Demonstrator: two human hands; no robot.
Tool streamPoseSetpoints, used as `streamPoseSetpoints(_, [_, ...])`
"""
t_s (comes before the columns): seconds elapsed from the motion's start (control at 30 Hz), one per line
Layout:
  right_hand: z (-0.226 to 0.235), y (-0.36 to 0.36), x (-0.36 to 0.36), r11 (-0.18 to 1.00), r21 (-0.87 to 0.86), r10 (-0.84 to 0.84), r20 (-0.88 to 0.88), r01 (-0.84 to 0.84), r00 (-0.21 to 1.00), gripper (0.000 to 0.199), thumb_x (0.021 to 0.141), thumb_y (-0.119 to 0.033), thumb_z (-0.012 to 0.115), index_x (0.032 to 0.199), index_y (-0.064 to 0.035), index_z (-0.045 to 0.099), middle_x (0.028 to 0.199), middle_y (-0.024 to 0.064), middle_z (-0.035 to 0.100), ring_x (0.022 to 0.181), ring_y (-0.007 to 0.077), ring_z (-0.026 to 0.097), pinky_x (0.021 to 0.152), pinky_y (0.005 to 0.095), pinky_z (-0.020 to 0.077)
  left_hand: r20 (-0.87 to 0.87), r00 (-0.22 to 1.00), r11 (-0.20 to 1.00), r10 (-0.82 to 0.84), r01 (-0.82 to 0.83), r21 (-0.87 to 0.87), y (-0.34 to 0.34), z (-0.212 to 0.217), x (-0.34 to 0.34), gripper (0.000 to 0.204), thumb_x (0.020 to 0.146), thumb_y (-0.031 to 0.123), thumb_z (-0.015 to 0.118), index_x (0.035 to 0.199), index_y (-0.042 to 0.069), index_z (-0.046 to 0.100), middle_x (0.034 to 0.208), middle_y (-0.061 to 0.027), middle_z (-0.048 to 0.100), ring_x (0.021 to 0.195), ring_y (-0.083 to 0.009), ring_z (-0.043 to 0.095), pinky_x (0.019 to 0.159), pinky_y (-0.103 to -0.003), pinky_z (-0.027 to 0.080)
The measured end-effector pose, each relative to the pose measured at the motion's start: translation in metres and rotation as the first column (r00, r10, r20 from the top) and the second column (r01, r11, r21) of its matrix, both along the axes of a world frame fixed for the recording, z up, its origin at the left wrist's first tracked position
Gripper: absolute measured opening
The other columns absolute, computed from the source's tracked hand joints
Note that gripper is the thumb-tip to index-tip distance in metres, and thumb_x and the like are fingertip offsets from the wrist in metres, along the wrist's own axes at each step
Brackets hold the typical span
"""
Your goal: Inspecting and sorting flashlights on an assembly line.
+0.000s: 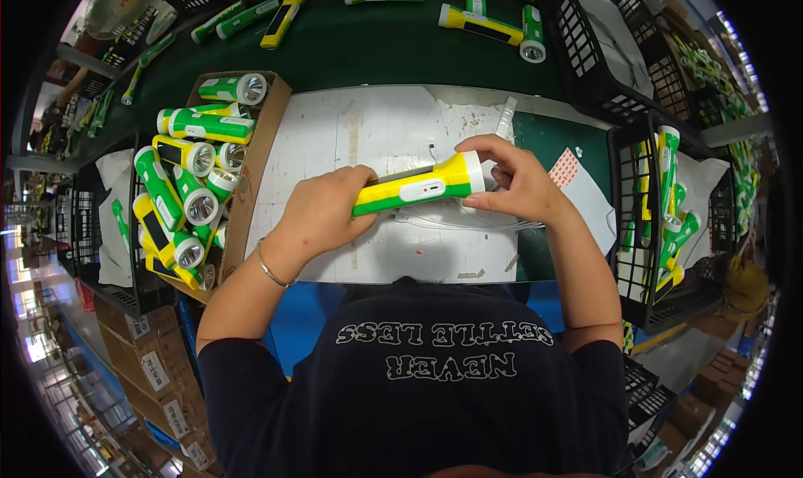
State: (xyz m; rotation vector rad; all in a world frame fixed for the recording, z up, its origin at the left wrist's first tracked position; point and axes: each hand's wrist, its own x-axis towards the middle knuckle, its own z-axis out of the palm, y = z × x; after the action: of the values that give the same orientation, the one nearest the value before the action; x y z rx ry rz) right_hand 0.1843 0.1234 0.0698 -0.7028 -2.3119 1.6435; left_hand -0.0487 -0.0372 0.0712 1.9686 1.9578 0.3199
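A yellow and green flashlight (416, 184) with a white head lies level between my two hands, above the white work surface (309, 143). Its tail end is wrapped in my left hand (324, 208), which wears a bracelet at the wrist. At the other end, my right hand (520, 181) pinches the white head rim between thumb and fingers. A pale switch panel on the flashlight's side faces me, and a dark panel runs along its far side. Under the right hand, thin white wires or strips lie on the surface.
At left stands a cardboard box (272, 110) heaped with several flashlights. A black crate (623, 219) at right holds more. A white sheet with red stickers (566, 168) lies near my right forearm. Across the far green belt (335, 60) lie more flashlights; another black crate (585, 51) stands there.
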Motion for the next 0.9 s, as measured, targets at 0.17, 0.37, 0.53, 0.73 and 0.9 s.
streamPoseSetpoints(0.17, [-0.002, -0.001, -0.005, 0.999, -0.037, -0.016, 0.01, 0.016, 1.0, 0.062, 0.062, -0.022, 0.082, 0.117, -0.0156, 0.055, 0.096, 0.0007, 0.055, 0.058, 0.0036, 0.035, 0.052, 0.0178, 0.0328, 0.026, 0.998, 0.991, -0.053, 0.049, 0.123, -0.004, -0.003, -0.001, 0.042, 0.069, 0.02, 0.07, 0.105, 0.009, 0.052, 0.09, -0.0083, 0.062, 0.079, -0.0265, 0.062, 0.067, -0.034, 0.049])
streamPoseSetpoints(0.37, [-0.001, 0.0, -0.006, 1.0, -0.028, 0.006, -0.062, -0.007, 0.998, 0.064, 0.06, -0.02, 0.082, 0.118, -0.0167, 0.055, 0.094, -0.0005, 0.053, 0.053, 0.0023, 0.027, 0.05, 0.0164, 0.0297, -0.063, 0.998, 0.998, -0.003, 0.007, 0.058, -0.014, 0.011, -0.019, 0.038, 0.07, 0.023, 0.071, 0.1, 0.007, 0.056, 0.086, -0.0093, 0.063, 0.078, -0.0265, 0.062, 0.066, -0.034, 0.049])
streamPoseSetpoints(0.53, [-0.004, -0.002, -0.012, 0.996, -0.088, 0.013, -0.024, -0.015, 1.0, 0.063, 0.062, -0.017, 0.081, 0.119, -0.0145, 0.054, 0.097, -0.0004, 0.055, 0.054, 0.0013, 0.029, 0.05, 0.0156, 0.0291, 0.116, 0.993, 0.994, -0.038, 0.049, -0.093, -0.02, 0.009, -0.026, 0.039, 0.071, 0.03, 0.069, 0.099, 0.005, 0.056, 0.084, -0.013, 0.062, 0.078, -0.0312, 0.06, 0.067, -0.037, 0.048])
streamPoseSetpoints(0.73, [-0.045, -0.017, -0.046, 0.97, 0.236, -0.1, 0.151, 0.063, 0.983, 0.061, 0.068, -0.028, 0.076, 0.121, -0.0139, 0.048, 0.094, 0.0087, 0.058, 0.079, 0.0199, 0.06, 0.069, 0.031, 0.0482, 0.686, 0.689, 0.97, 0.232, -0.107, -0.22, -0.003, -0.036, -0.003, 0.05, 0.077, 0.032, 0.068, 0.112, 0.001, 0.048, 0.094, -0.0152, 0.06, 0.083, -0.0223, 0.059, 0.075, -0.031, 0.046])
streamPoseSetpoints(0.9, [-0.082, -0.033, -0.063, 0.806, 0.592, -0.237, 0.362, -0.026, 0.901, 0.026, 0.08, -0.029, 0.06, 0.095, -0.0086, 0.053, 0.091, 0.0119, 0.058, 0.079, 0.0298, 0.061, 0.064, 0.0401, 0.0493, 0.852, 0.452, 0.957, 0.265, -0.229, -0.177, 0.007, -0.065, 0.02, 0.056, 0.078, 0.03, 0.069, 0.119, 0.001, 0.043, 0.1, -0.0118, 0.057, 0.09, -0.0178, 0.055, 0.078, -0.029, 0.045])
